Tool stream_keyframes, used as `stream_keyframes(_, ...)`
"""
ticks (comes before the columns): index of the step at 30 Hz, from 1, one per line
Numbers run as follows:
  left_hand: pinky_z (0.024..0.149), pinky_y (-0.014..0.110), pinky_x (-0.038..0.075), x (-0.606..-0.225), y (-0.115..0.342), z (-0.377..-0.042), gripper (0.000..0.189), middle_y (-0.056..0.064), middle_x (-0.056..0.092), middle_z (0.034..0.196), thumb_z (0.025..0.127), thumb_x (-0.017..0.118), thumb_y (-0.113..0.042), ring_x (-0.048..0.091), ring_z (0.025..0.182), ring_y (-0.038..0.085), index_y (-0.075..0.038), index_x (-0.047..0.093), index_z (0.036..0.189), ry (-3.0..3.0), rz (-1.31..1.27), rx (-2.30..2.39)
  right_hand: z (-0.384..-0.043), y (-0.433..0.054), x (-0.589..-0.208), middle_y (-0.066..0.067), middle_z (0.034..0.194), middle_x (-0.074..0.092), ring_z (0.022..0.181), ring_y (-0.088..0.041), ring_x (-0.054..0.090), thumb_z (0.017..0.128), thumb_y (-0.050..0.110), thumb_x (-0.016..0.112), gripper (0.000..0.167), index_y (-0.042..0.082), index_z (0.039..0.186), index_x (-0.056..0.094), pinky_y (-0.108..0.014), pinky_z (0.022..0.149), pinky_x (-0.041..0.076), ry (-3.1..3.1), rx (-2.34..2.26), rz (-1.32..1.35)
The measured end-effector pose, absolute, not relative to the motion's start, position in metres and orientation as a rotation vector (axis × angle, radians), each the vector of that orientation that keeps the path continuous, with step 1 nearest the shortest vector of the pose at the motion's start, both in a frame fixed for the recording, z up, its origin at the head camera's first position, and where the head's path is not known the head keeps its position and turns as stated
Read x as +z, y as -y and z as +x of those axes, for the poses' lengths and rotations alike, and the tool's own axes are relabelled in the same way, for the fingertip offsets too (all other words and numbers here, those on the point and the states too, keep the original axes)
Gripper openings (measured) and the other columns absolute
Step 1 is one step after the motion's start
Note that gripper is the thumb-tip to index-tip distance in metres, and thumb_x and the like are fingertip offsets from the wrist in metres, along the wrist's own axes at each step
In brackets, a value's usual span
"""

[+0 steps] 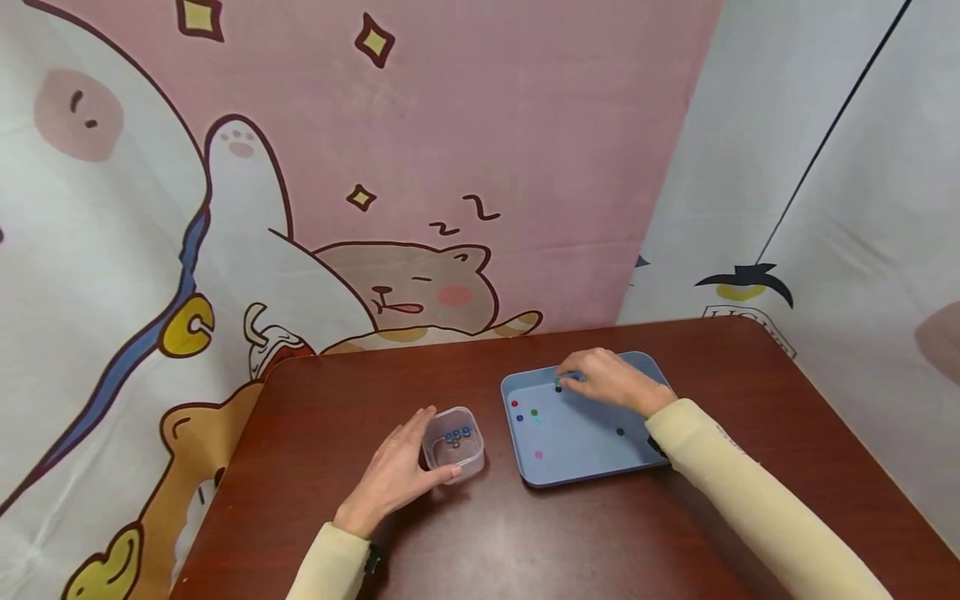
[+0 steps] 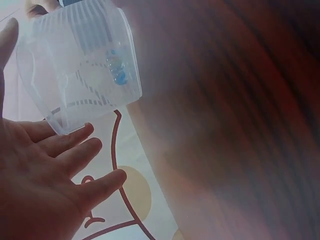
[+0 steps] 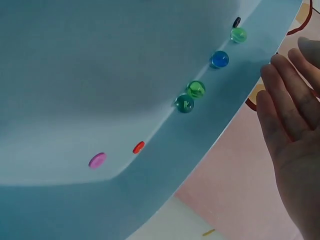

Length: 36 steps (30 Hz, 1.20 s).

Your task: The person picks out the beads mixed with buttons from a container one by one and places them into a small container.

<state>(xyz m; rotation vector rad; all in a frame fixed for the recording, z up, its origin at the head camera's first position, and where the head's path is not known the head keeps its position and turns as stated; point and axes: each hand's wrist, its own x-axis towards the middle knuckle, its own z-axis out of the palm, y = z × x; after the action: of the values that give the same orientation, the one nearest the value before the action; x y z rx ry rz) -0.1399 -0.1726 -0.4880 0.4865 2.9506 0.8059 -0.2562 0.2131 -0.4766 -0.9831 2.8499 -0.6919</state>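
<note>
A small clear plastic container [image 1: 471, 468] stands on the table, with my left hand [image 1: 396, 473] spread around its left side, thumb at the front. Blue marbles [image 2: 118, 75] lie at its bottom in the left wrist view. Over the far side of a blue tray [image 1: 581, 433] hovers my right hand [image 1: 609, 380], fingers bent downward and no held thing visible. Along that tray wall, the right wrist view shows a blue marble [image 3: 220, 59], a light green marble [image 3: 239, 35], a green marble [image 3: 196, 89] and a dark teal marble [image 3: 184, 103].
Flat buttons lie in the tray: a pink button [image 3: 97, 160], a red button [image 3: 138, 147] and a black button [image 3: 237, 22], among others. Container and tray sit apart on a dark brown table [image 1: 360, 392]. Behind it hangs a printed cartoon cloth [image 1: 570, 167].
</note>
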Motion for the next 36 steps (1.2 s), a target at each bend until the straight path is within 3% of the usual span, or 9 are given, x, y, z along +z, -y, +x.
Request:
stream_keyframes(9,0.111,0.061,0.039,-0.489,0.168,-0.14,0.102,0.02,0.045,0.158,0.081,0.079,-0.065,0.049,0.139,0.042,-0.008,0.042,0.158,-2.967,0.462,0.825,-0.26,-0.21,-0.483,-0.005,0.12,0.074,0.112,-0.024,0.07,0.095,0.015,0.077,0.026,0.008,0.12,0.077,-0.043,0.092,0.058,-2.828,-0.635,-0.968)
stream_keyframes(19,0.105,0.057,0.048,-0.494,0.167,-0.14,0.103,0.015,0.047,0.157,0.081,0.079,-0.067,0.056,0.133,0.033,-0.008,0.043,0.157,-2.95,0.427,0.903,-0.262,-0.213,-0.496,-0.007,0.122,0.074,0.115,-0.027,0.069,0.094,0.014,0.078,0.028,0.008,0.121,0.077,-0.046,0.093,0.057,-2.824,-0.66,-0.959)
stream_keyframes(36,0.105,0.059,0.048,-0.495,0.167,-0.138,0.103,0.013,0.048,0.156,0.08,0.08,-0.067,0.057,0.131,0.032,-0.012,0.042,0.158,-2.93,0.383,0.939,-0.261,-0.213,-0.503,-0.007,0.121,0.073,0.112,-0.026,0.069,0.093,0.011,0.078,0.028,0.008,0.121,0.077,-0.044,0.092,0.058,-2.842,-0.668,-0.974)
